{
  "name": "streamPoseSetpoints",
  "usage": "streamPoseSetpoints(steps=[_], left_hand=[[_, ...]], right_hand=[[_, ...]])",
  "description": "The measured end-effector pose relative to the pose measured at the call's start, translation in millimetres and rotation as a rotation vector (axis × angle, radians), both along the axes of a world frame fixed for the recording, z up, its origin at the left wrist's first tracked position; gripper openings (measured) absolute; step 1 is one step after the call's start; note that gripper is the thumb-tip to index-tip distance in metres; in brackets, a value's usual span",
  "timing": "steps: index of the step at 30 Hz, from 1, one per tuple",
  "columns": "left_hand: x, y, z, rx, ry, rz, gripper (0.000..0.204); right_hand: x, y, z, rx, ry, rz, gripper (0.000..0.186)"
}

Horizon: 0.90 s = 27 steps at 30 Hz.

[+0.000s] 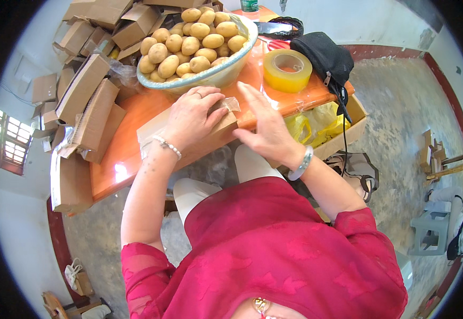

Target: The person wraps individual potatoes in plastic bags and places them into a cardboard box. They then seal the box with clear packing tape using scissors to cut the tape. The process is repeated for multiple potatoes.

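Observation:
A narrow brown cardboard box (219, 127) lies along the near edge of the orange table, with clear tape crumpled at its right end. My left hand (194, 116) lies over the box, its fingers bent around the top beside the tape. Just off the box's right end is my right hand (268, 130), open with thumb and fingers apart and nothing in it. Behind the box stands a pale bowl (242, 56) heaped with potatoes (191, 45). To the right of the bowl lies a wide roll of yellowish clear tape (295, 85).
Cardboard boxes (96, 117) pile up at the table's left and back. A black pouch (324, 56) with a hanging cord rests at the right edge, near red-handled scissors (275, 43). Below it, an open drawer (356, 119) holds yellow bags (321, 119). A grey stool (431, 231) stands right.

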<state>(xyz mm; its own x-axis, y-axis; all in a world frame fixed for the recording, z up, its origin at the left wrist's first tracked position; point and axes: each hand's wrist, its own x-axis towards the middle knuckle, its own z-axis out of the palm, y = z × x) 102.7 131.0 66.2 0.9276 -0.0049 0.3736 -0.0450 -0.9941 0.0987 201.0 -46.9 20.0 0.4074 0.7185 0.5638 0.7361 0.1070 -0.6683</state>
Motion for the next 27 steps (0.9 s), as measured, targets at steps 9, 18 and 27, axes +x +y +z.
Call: streamPoseSetpoints(steps=[9,18,27], left_hand=[[-24.1,-27.3,32.2,-0.042,0.111,-0.054,0.060],[-57.8,-1.7,42.3,0.102,0.258,0.126,0.058],[-48.9,4.2,30.5,0.298,0.253,0.188,0.040]], right_hand=[[-22.8,29.8,-38.8,0.119,0.372,0.089,0.081],[-44.4,87.6,-36.8,-0.064,0.263,0.101,0.076],[-38.8,74.5,-28.6,-0.052,0.224,0.137,0.064]])
